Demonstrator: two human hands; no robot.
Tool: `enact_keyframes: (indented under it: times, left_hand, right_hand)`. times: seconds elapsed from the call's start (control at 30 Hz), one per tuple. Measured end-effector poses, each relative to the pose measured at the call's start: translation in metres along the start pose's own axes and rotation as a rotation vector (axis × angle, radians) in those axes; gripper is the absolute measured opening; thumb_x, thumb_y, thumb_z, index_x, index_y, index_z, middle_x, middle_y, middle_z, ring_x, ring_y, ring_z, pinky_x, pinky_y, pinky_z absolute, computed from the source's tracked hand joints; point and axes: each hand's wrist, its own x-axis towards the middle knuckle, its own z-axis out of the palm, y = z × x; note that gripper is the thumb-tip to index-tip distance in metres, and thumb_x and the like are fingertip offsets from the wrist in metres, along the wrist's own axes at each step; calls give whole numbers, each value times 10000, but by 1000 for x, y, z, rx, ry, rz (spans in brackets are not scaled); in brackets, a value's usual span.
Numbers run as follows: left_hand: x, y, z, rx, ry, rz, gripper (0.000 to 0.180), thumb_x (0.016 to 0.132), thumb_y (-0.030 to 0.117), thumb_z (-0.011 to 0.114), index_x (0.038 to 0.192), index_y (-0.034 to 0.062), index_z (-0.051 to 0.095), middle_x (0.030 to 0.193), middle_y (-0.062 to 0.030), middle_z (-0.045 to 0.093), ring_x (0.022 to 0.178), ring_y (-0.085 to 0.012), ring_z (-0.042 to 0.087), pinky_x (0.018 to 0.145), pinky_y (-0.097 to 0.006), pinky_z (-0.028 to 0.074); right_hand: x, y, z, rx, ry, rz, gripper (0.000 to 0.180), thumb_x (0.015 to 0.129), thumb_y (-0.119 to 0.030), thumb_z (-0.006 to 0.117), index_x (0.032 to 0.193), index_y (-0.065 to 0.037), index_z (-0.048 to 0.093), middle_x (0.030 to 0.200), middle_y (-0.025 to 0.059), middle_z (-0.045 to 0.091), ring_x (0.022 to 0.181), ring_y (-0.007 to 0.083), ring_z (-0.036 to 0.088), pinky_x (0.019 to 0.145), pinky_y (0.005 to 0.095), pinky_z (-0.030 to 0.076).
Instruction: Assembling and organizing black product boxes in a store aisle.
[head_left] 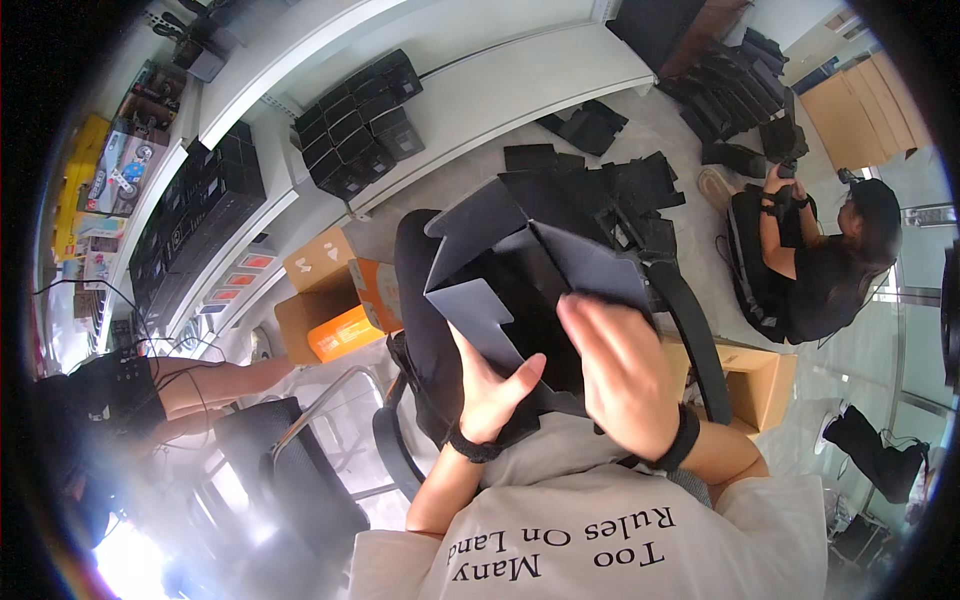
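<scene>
The open box at the centre is black, its flaps greyish. Both wristbands are black. At five o'clock, the shirt is off-white with black lettering. At eleven, black boxes line a white shelf; towards nine, a carton is bright orange; at two, cardboard is brown; at three, a co-worker's clothing is black.

Big black letters in two rows, upside down, on front of person's pale shirt. Small marks on orange box and black shelf boxes: too tiny to read.
</scene>
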Motion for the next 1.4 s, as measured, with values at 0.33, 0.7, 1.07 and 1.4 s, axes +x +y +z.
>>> enact_keyframes:
  times: [0.33, 0.7, 1.07, 1.4]
  left_hand:
    - [-6, 8, 15, 213, -135, 162, 1416, 562, 172, 811, 1484, 40, -255, 1530, -217, 41, 1395, -295, 176, 1148, -389, 186]
    - [-4, 10, 16, 313, -153, 203, 1422, 536, 191, 812, 1488, 31, -233, 1452, -223, 157, 1300, -348, 254, 1098, -437, 249]
    - [5, -7, 22, 186, -150, 61, 1350, 632, 162, 788, 1495, 80, -248, 1551, -194, 34, 1374, -298, 217, 1096, -415, 279]
    - [40, -30, -20, -149, -358, -170, 990, 775, 160, 590, 1557, 100, -14, 1433, -124, 370, 1270, -227, 444, 1047, -327, 374]
  right_hand:
    - [38, 36, 23, -97, 289, 85, 552, 719, -190, 802, 1152, -8, 511, 1117, 161, 552, 1005, 334, 562, 908, 514, 399]
    - [36, 47, 29, -138, 214, 59, 654, 624, -247, 828, 1120, 43, 515, 884, 158, 583, 799, 329, 574, 759, 422, 434]
    - [51, 53, 44, -172, 24, 206, 401, 688, -221, 771, 879, -13, 486, 807, 146, 561, 800, 328, 572, 710, 426, 409]
    - [31, 96, 64, 104, 36, 160, 810, 633, -78, 858, 1213, 51, 309, 1303, 314, 373, 1094, 491, 545, 909, 414, 501]
